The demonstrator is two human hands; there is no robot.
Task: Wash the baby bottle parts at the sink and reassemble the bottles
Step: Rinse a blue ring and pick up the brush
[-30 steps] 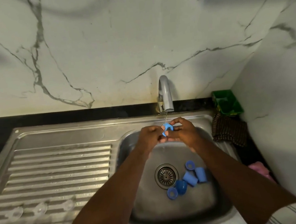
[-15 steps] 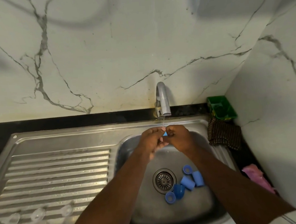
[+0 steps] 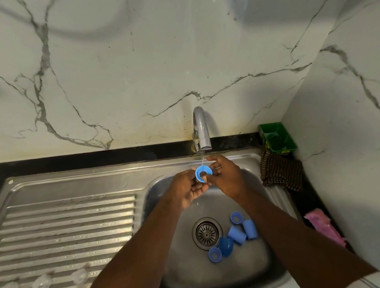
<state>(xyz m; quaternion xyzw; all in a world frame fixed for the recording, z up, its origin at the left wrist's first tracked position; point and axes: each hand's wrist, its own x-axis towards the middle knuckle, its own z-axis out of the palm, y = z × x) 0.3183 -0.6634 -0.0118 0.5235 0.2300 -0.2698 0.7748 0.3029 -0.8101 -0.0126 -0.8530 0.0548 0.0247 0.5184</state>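
Observation:
Under a thin stream from the tap (image 3: 201,128), both hands hold a blue bottle ring (image 3: 203,173). My left hand (image 3: 186,188) cups it from below with curled fingers. My right hand (image 3: 226,177) pinches its right edge. In the sink basin (image 3: 173,273), right of the drain (image 3: 207,233), lie several blue parts: two caps (image 3: 241,233), a darker cap (image 3: 226,246) and two rings (image 3: 214,254). Three clear teats (image 3: 42,283) stand on the draining board at lower left.
A green box (image 3: 276,137) stands in the back right corner, with a brown checked cloth (image 3: 281,173) in front of it. A pink cloth (image 3: 324,227) lies on the dark counter at right. The ribbed draining board (image 3: 65,230) fills the left side.
The blue ring was hidden between the closed hands half a second ago. It is now turned with its open face toward me, and my hands have parted slightly.

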